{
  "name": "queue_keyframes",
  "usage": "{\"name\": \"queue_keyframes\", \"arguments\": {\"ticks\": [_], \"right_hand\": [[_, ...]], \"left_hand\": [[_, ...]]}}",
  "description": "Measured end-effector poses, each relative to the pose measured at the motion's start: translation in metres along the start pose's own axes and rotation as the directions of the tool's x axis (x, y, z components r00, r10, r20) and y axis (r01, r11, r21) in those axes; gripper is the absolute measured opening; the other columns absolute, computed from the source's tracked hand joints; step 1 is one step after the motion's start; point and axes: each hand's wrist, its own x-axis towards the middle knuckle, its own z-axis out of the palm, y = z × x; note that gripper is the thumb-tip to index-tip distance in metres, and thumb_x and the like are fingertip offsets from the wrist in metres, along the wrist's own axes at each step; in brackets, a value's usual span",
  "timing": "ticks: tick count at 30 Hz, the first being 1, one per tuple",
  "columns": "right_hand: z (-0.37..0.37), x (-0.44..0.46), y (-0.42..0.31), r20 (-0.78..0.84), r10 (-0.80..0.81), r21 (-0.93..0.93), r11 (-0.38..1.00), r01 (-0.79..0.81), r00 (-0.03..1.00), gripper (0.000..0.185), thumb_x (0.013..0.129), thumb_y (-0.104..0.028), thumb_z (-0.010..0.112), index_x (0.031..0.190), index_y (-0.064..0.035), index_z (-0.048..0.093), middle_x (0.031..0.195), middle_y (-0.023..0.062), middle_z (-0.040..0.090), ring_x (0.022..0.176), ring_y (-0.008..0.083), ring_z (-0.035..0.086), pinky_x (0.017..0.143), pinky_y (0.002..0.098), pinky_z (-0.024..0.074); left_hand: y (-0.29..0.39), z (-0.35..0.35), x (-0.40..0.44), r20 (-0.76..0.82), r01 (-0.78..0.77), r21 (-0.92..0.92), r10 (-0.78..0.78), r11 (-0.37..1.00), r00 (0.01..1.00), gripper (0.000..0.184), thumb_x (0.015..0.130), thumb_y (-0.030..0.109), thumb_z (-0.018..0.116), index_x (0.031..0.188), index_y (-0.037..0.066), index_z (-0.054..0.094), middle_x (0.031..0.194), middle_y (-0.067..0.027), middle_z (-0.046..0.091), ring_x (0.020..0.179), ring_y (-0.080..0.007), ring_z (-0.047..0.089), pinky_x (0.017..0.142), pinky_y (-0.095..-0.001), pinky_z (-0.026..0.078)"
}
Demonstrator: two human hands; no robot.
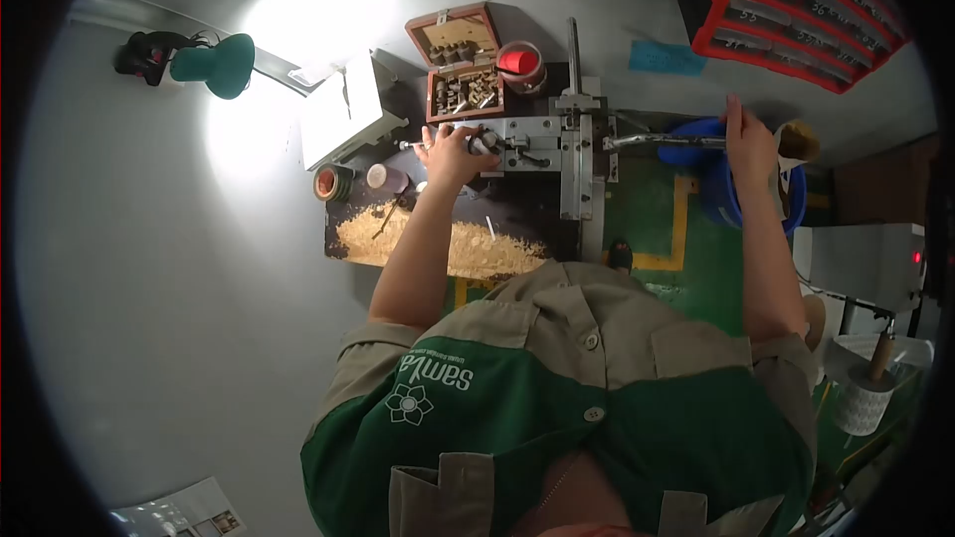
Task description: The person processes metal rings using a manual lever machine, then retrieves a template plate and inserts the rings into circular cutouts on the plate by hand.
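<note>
Dark-topped, the bench (pixel 542 207) carries a metal machine (pixel 581 175) along its far half, standing at the right edge. Its lever (pixel 662 139) reaches past that edge, above a blue bucket (pixel 724 201). Should the machine be poorly fastened, which I cannot make out, force on the lever could shift it, because the load falls outside the bench's right edge. Yellowish chips (pixel 502 255) spread along the near edge could spill to the floor if the left forearm (pixel 416 259) brushed them. Near the far edge, a knock against the open wooden box (pixel 430 95) could scatter its small pieces. Likeliest to hurt is a pinch: fingertips lie close to the round metal part (pixel 484 143), and anything moving there could catch them.

The left arm crosses the near edge, its left hand (pixel 453 152) palm down, fingers bent about the round part; whether they clasp or merely rest, I cannot tell. Beyond the right edge, the right arm stretches forward, the right hand (pixel 752 149) at the lever's outer end, fingers pointing away; its grip there is partly hidden, so its closure is uncertain.
</note>
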Motion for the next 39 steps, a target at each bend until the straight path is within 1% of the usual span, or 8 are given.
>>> {"name": "queue_keyframes", "arguments": {"ticks": [3, 6, 8, 16, 19, 23, 28, 39], "right_hand": [[-0.011, 0.007, -0.002, 0.213, 0.06, -0.096, 0.995, -0.04, 0.975, 0.061, 0.098, -0.061, 0.039, 0.089, -0.0114, 0.073, 0.078, 0.0144, 0.069, 0.081, 0.0386, 0.067, 0.069, 0.0447, 0.0513], [-0.014, -0.011, -0.012, -0.025, -0.05, 0.085, 0.995, 0.052, 0.998, 0.059, 0.098, -0.06, 0.04, 0.087, -0.0128, 0.074, 0.076, 0.0141, 0.07, 0.076, 0.036, 0.068, 0.066, 0.0454, 0.0513], [0.0, 0.002, -0.004, 0.01, 0.032, -0.208, 0.978, -0.029, 0.999, 0.061, 0.098, -0.061, 0.038, 0.09, -0.0131, 0.075, 0.078, 0.0173, 0.07, 0.079, 0.0369, 0.068, 0.068, 0.0464, 0.0533], [-0.002, -0.003, -0.002, -0.005, 0.013, -0.036, 0.999, -0.013, 1.0, 0.062, 0.097, -0.063, 0.04, 0.092, -0.0114, 0.074, 0.083, 0.0133, 0.072, 0.083, 0.0359, 0.068, 0.071, 0.0435, 0.0535], [-0.013, 0.011, -0.007, 0.259, 0.139, -0.169, 0.981, -0.096, 0.956, 0.074, 0.096, -0.069, 0.029, 0.097, -0.0115, 0.075, 0.092, 0.0149, 0.072, 0.094, 0.0371, 0.067, 0.082, 0.044, 0.0521], [-0.008, -0.002, -0.013, 0.051, 0.045, -0.111, 0.993, -0.039, 0.998, 0.07, 0.096, -0.068, 0.032, 0.099, -0.0122, 0.075, 0.089, 0.0155, 0.073, 0.089, 0.0368, 0.069, 0.077, 0.044, 0.0537], [-0.006, 0.002, -0.005, 0.148, 0.096, -0.219, 0.974, -0.062, 0.984, 0.072, 0.096, -0.068, 0.03, 0.1, -0.0125, 0.075, 0.091, 0.0188, 0.072, 0.09, 0.0379, 0.069, 0.077, 0.0458, 0.0545], [-0.008, 0.008, -0.005, 0.206, 0.123, -0.193, 0.978, -0.083, 0.971, 0.074, 0.095, -0.071, 0.029, 0.106, -0.0125, 0.073, 0.094, 0.0192, 0.072, 0.094, 0.0389, 0.067, 0.081, 0.0461, 0.0528]], "left_hand": [[0.001, 0.003, 0.001, -0.005, 0.004, 0.005, -0.004, 1.0, 1.0, 0.075, 0.058, 0.054, 0.086, 0.126, 0.028, 0.066, 0.149, -0.0143, 0.045, 0.147, -0.0433, 0.019, 0.117, -0.0623, 0.01], [0.002, -0.001, -0.003, 0.032, 0.018, 0.008, -0.018, 1.0, 0.999, 0.076, 0.058, 0.055, 0.085, 0.127, 0.028, 0.065, 0.151, -0.0141, 0.042, 0.148, -0.0436, 0.017, 0.117, -0.0626, 0.009], [-0.003, 0.005, -0.003, -0.012, -0.018, 0.023, 0.018, 1.0, 1.0, 0.077, 0.058, 0.056, 0.085, 0.128, 0.029, 0.065, 0.15, -0.014, 0.043, 0.147, -0.0435, 0.018, 0.117, -0.0628, 0.009], [-0.015, 0.01, 0.007, 0.021, -0.09, 0.023, 0.09, 0.996, 0.996, 0.079, 0.057, 0.053, 0.087, 0.13, 0.033, 0.063, 0.15, -0.0149, 0.042, 0.146, -0.0473, 0.016, 0.115, -0.0638, 0.01], [-0.01, 0.002, 0.008, 0.064, -0.109, 0.076, 0.104, 0.991, 0.993, 0.077, 0.058, 0.05, 0.086, 0.13, 0.037, 0.062, 0.153, -0.0155, 0.039, 0.148, -0.0439, 0.015, 0.116, -0.0642, 0.01], [-0.01, 0.0, 0.012, 0.099, -0.153, 0.112, 0.142, 0.982, 0.985, 0.086, 0.055, 0.046, 0.089, 0.135, 0.04, 0.057, 0.155, -0.0165, 0.035, 0.148, -0.0452, 0.014, 0.116, -0.0645, 0.009], [-0.005, 0.012, 0.008, -0.127, -0.195, 0.008, 0.195, 0.981, 0.973, 0.104, 0.051, 0.064, 0.085, 0.14, 0.022, 0.05, 0.153, -0.0213, 0.035, 0.148, -0.0429, 0.016, 0.117, -0.0609, 0.008], [0.003, 0.018, 0.006, -0.097, -0.115, -0.022, 0.112, 0.993, 0.989, 0.058, 0.065, 0.048, 0.083, 0.12, 0.033, 0.068, 0.152, -0.0191, 0.038, 0.147, -0.0452, 0.016, 0.117, -0.0633, 0.008]]}}
